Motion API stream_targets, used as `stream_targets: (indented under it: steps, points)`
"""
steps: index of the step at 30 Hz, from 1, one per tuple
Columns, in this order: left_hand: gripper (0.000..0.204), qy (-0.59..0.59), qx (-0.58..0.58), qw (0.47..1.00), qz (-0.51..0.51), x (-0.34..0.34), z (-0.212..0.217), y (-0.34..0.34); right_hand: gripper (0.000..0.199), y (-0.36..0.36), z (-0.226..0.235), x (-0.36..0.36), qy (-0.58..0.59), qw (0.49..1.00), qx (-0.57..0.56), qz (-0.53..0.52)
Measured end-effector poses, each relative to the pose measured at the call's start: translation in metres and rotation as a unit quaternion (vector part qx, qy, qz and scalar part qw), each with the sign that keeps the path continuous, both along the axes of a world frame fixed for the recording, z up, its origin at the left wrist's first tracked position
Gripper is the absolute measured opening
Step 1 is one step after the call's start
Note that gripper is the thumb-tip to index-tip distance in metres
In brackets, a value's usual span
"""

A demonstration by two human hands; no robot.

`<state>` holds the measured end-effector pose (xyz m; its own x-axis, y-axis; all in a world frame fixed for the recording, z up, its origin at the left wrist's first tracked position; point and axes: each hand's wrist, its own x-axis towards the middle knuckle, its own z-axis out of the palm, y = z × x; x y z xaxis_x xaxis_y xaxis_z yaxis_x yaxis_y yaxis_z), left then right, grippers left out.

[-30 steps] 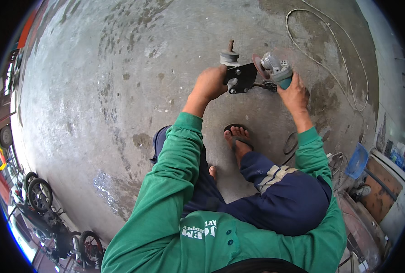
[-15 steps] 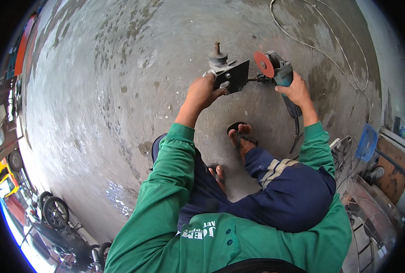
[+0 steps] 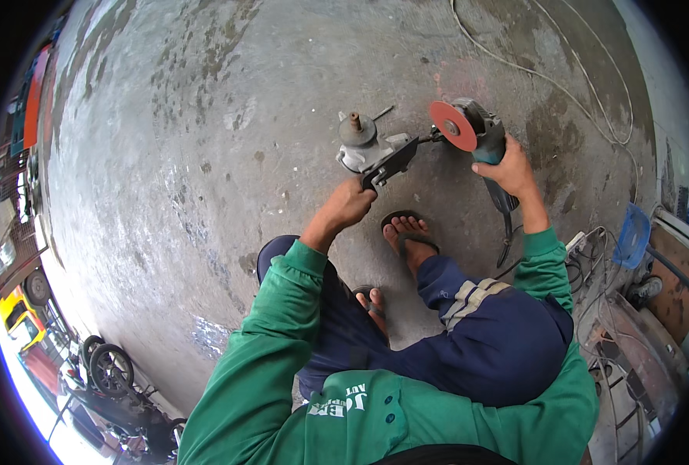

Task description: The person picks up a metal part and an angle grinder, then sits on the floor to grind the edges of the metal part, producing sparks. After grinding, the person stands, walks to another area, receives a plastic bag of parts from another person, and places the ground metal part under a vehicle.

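Holding the metal part (image 3: 357, 134) by its black plate (image 3: 397, 160) over the floor (image 3: 282, 93), the left hand (image 3: 344, 205) is closed; the right hand (image 3: 515, 169) wraps the grinder (image 3: 491, 143), its red disc (image 3: 450, 125) near the plate. A snagged red disc could kick toward bare hands or a sandalled foot (image 3: 408, 236).

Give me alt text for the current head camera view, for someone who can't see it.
A person's right hand holds an angle grinder with a red disc, beside a metal assembly whose black plate the left hand grips. Around them is concrete floor, with motorcycles at lower left.
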<state>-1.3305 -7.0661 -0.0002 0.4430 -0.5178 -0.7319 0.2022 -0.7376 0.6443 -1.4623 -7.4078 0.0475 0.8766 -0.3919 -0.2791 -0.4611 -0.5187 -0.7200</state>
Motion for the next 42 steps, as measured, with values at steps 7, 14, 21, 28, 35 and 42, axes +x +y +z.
stream_targets:
  steps: [7, 14, 21, 28, 35, 42]
  points:
    - [0.04, -0.015, 0.001, 0.999, -0.034, -0.037, -0.015, 0.006, 0.072, -0.012, 0.009, -0.004, 0.028, 0.999, 0.014, 0.006]
    - [0.042, -0.047, 0.013, 0.998, -0.047, -0.033, -0.01, -0.007, 0.088, -0.019, 0.013, -0.017, 0.093, 0.991, -0.085, 0.039]
    - [0.033, -0.292, -0.047, 0.953, -0.059, -0.012, -0.056, -0.005, 0.088, -0.02, 0.024, -0.013, 0.115, 0.986, -0.119, 0.029]
    - [0.028, -0.315, 0.0, 0.946, -0.083, -0.007, -0.047, -0.007, 0.081, -0.011, 0.016, -0.011, 0.136, 0.963, -0.215, 0.094]
    - [0.034, -0.304, 0.041, 0.933, -0.188, 0.012, -0.05, -0.005, 0.074, 0.0, 0.014, 0.001, 0.111, 0.951, -0.24, 0.162]
    - [0.034, -0.334, 0.03, 0.915, -0.223, 0.03, -0.064, -0.008, 0.072, 0.011, -0.002, -0.007, 0.027, 0.922, -0.322, 0.212]
